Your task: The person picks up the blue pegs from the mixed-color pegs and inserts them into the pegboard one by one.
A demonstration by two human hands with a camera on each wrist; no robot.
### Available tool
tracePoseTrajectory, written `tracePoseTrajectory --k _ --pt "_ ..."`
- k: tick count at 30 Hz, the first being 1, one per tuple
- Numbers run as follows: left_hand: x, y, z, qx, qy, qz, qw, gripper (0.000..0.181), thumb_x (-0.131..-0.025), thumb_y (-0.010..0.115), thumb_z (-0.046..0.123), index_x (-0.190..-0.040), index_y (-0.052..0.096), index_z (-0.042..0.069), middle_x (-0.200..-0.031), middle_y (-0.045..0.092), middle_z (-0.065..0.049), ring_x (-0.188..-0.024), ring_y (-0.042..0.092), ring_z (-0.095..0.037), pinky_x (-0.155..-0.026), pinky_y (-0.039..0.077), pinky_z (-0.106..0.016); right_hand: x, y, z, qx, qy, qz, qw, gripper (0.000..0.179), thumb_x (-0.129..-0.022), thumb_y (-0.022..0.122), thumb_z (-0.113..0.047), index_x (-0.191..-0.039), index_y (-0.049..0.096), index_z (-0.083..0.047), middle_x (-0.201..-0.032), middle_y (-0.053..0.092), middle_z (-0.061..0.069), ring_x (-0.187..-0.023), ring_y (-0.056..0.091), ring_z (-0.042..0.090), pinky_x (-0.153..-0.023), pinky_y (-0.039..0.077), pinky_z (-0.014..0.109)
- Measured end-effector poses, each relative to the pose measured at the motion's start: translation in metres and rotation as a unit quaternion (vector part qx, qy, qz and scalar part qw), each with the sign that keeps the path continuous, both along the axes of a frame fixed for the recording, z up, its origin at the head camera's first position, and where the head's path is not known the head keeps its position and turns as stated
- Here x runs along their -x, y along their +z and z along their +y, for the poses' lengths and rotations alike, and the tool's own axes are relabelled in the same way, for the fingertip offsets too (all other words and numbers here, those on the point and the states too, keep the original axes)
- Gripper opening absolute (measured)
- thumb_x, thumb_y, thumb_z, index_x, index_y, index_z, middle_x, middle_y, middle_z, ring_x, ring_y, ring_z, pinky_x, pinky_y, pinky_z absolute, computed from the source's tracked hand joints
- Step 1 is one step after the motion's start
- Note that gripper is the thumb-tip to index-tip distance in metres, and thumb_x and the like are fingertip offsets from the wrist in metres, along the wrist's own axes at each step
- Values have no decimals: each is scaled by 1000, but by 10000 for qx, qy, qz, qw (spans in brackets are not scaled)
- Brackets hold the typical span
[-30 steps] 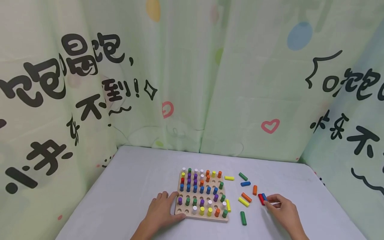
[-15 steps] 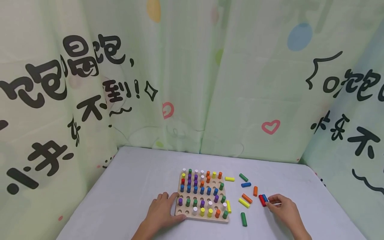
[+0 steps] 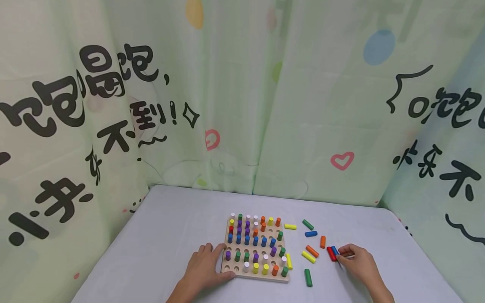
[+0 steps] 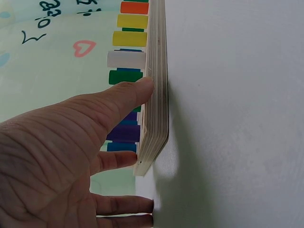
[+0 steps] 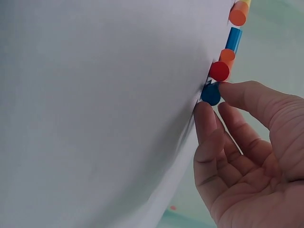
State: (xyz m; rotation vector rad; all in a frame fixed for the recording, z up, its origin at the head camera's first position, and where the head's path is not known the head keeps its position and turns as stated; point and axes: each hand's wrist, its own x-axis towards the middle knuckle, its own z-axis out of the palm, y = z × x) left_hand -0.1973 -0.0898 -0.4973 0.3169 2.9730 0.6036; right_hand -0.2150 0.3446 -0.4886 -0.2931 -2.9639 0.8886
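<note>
A wooden pegboard point(image 3: 261, 275) with several rows of coloured pegs lies mid-table in the head view. My left hand point(image 3: 204, 265) rests at its near left corner. In the left wrist view my thumb point(image 4: 137, 90) presses the front edge, and a straight finger point(image 4: 118, 160) touches the side; the other fingers extend past it. My right hand point(image 3: 357, 266), right of the board, pinches a blue peg point(image 5: 211, 94) between thumb and fingertips. This blue peg lies close beside a red peg point(image 3: 331, 253), low at the table surface.
Loose pegs lie between board and right hand: an orange peg point(image 3: 323, 241), another orange peg point(image 3: 312, 251), a yellow peg point(image 3: 308, 257), a green peg point(image 3: 308, 277), a blue peg point(image 3: 311, 233) and several others. A patterned curtain point(image 3: 303, 126) surrounds the white table point(image 3: 170, 227).
The view has shifted very slightly. Both hands, the board and the loose pegs keep nearly the same places; my right fingers stay at the blue peg.
</note>
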Motion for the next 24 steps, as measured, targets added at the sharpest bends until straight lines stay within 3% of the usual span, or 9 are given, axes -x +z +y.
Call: tracePoseTrajectory --k 17,24 --pt "0 -4 0 -70 12 -53 10000 80 -74 81 62 -134 61 12 -117 61 -19 -106 56 -37 -97 47 -62 -1 -1 -2 -18 -63 -132 9999 24 -87 76 -5 -104 66 9 -89 68 10 -79 62 22 -71 57 41" --pt "0 -3 0 -93 -12 -4 10000 80 -75 81 62 -134 61 12 -117 61 -19 -105 56 -37 -97 47 -62 -5 0 -5 196 -115 61 9997 24 -87 74 -3 -105 66 10 -88 70 9 -78 66 20 -69 58 38"
